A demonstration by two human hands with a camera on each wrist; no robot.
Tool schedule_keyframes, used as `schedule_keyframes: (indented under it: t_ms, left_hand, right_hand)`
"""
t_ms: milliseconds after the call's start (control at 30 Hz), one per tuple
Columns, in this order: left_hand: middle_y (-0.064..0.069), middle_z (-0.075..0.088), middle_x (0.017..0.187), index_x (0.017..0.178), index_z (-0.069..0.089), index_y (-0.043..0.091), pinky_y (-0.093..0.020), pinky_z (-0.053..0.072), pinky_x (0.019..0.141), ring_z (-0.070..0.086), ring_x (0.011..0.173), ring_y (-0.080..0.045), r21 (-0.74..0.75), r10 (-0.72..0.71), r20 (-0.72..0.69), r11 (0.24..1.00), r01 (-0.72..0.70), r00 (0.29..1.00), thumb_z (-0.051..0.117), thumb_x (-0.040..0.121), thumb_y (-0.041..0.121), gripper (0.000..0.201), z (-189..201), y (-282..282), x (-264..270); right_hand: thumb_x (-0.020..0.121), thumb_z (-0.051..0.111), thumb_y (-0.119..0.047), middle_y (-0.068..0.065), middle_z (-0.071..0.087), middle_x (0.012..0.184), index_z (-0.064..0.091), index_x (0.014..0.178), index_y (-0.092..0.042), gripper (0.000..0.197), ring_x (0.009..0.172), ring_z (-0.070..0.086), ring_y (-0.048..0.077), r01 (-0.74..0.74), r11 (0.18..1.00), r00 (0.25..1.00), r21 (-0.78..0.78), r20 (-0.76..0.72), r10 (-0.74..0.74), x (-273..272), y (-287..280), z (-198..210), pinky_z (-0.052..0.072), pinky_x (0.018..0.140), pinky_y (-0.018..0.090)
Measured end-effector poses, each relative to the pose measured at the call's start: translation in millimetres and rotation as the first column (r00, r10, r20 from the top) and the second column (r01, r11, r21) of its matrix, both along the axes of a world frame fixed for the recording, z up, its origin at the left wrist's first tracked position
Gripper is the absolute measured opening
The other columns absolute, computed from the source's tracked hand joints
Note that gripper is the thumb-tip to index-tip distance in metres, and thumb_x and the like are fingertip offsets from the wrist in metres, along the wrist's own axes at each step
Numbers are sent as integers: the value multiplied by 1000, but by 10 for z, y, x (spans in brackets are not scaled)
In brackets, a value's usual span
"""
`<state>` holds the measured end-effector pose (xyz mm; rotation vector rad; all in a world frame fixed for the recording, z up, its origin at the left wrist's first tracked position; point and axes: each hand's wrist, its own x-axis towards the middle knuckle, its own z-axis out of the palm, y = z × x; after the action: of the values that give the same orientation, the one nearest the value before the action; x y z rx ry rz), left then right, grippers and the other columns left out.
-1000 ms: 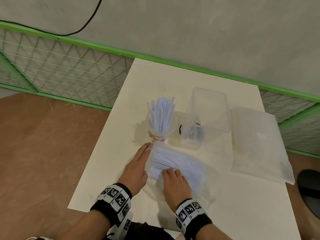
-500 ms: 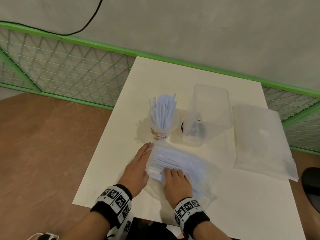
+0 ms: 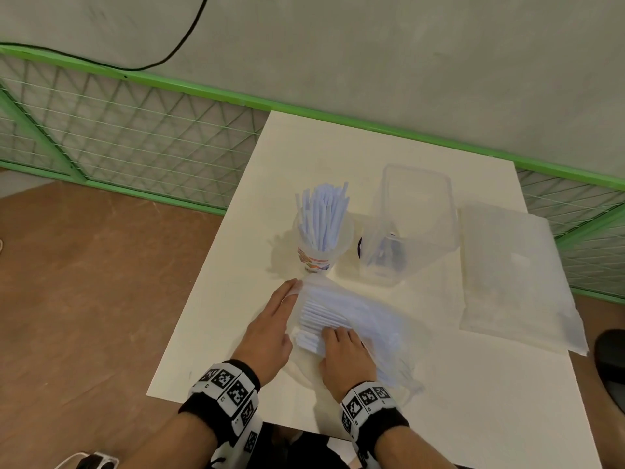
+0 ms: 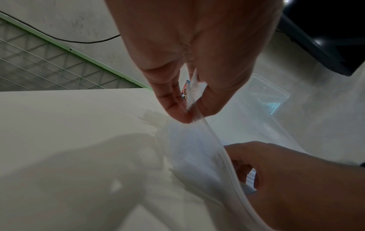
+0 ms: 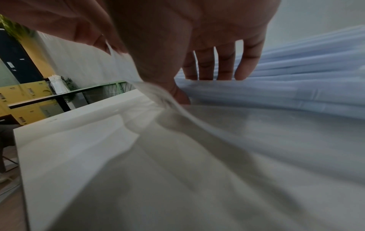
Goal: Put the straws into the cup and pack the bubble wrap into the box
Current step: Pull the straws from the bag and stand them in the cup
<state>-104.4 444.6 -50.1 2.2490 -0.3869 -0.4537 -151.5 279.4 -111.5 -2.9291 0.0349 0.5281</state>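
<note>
Clear plastic is what both hands are working on: a soft transparent bag [image 3: 365,319] of pale blue-white straws [image 3: 324,316] lies on the near part of the white table [image 3: 236,299], its open mouth turned to the left. The left hand [image 3: 270,330] pinches the bag's rim between thumb and fingertips [image 4: 177,107], as the left wrist view shows, holding the mouth up. The right hand [image 3: 345,353] is at that mouth with its fingers [image 5: 225,65] curled down over the ends of the straws and its thumb under the film; it seems to be gathering a bunch, though whether any straws are firmly gripped I cannot tell.

Just beyond the bag stands the printed paper cup [image 3: 318,255], already bristling with upright straws [image 3: 323,214]. To its right is a clear plastic box [image 3: 416,211], which looks to hold something dark that I cannot identify. Further right lies the flat sheet of bubble wrap [image 3: 514,275], untouched and overhanging the table edge.

So the straw step is in hand and partly done; the bubble wrap step has not begun. The next move, as I judge it, calls for drawing a bunch out leftward while the left hand keeps the mouth open, then tipping it upright into the cup. The cup is light and crowded, so the bunch should go in gently lest it topple.
</note>
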Motion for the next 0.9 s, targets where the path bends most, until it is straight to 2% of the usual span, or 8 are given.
schedule_keyframes:
  t_ms: [267, 400, 500, 600, 700, 767, 867, 900]
  left_hand:
    - [25, 8, 158, 153, 18, 33, 6, 26, 81, 52, 111, -13, 8, -6, 8, 1000, 6, 1000, 51, 76, -12, 96, -1, -2, 16]
    - [27, 6, 158, 153, 15, 36, 7, 27, 78, 51, 110, -13, 13, -8, 11, 1000, 8, 1000, 51, 76, -12, 97, -17, 13, 29]
    - [28, 6, 157, 153, 15, 36, 7, 27, 78, 49, 111, -13, 10, -7, 13, 1000, 7, 1000, 50, 76, -12, 97, -34, 19, 40]
    - [28, 7, 157, 152, 18, 36, 7, 28, 78, 51, 109, -13, 0, -2, 19, 1000, 2, 1000, 50, 76, -13, 97, -49, 13, 65]
    - [27, 7, 158, 153, 19, 34, 1, 30, 83, 51, 113, -14, 15, 3, 28, 1000, -3, 1000, 50, 76, -12, 96, -49, 6, 77]
    - [25, 8, 158, 154, 18, 33, -3, 31, 85, 50, 115, -15, 14, -2, 33, 1000, 1, 999, 51, 76, -12, 96, -43, -1, 76]
    - [24, 10, 159, 153, 19, 34, 0, 31, 81, 52, 111, -15, 7, -6, 32, 1000, 6, 999, 51, 74, -14, 97, -42, -11, 76]
    - [25, 10, 158, 153, 18, 35, 2, 31, 79, 52, 109, -14, 2, -9, 32, 1000, 9, 999, 51, 74, -14, 98, -44, -9, 77]
  right_hand:
    - [91, 46, -26, 4, 56, 124, 49, 124, -16, 35, 119, 48, 24, -50, 999, 997, 19, -51, 51, 25, -72, 41, 36, 104, 42]
    - [87, 45, -34, -1, 65, 103, 44, 109, -22, 26, 95, 62, 22, 99, 974, 995, 203, 7, -103, 39, -98, 221, 48, 87, 38]
    - [90, 51, -38, -4, 65, 89, 51, 100, -22, 19, 84, 62, 22, 113, 938, 981, 327, 116, -158, 67, -119, 385, 47, 72, 33]
    - [91, 54, -45, -12, 48, 64, 46, 72, -24, 29, 64, 51, 13, 136, 765, 915, 630, 217, -341, 76, -92, 600, 44, 62, 31]
    - [87, 53, -53, -11, 54, 67, 50, 69, -24, 34, 64, 54, 8, 171, 546, 851, 820, 156, -502, 79, -112, 658, 44, 63, 19]
    - [90, 51, -49, -10, 62, 76, 60, 78, -18, 34, 73, 59, 10, 186, 651, 889, 736, 157, -431, 83, -177, 606, 46, 68, 23]
    - [86, 54, -17, 2, 64, 87, 62, 91, -12, 11, 78, 55, 18, 32, 871, 953, 490, 248, -175, 125, -214, 525, 39, 68, 29]
    - [85, 53, -13, 3, 64, 96, 63, 101, -13, 18, 85, 57, 21, -1, 914, 970, 405, 223, -97, 143, -199, 510, 40, 70, 29]
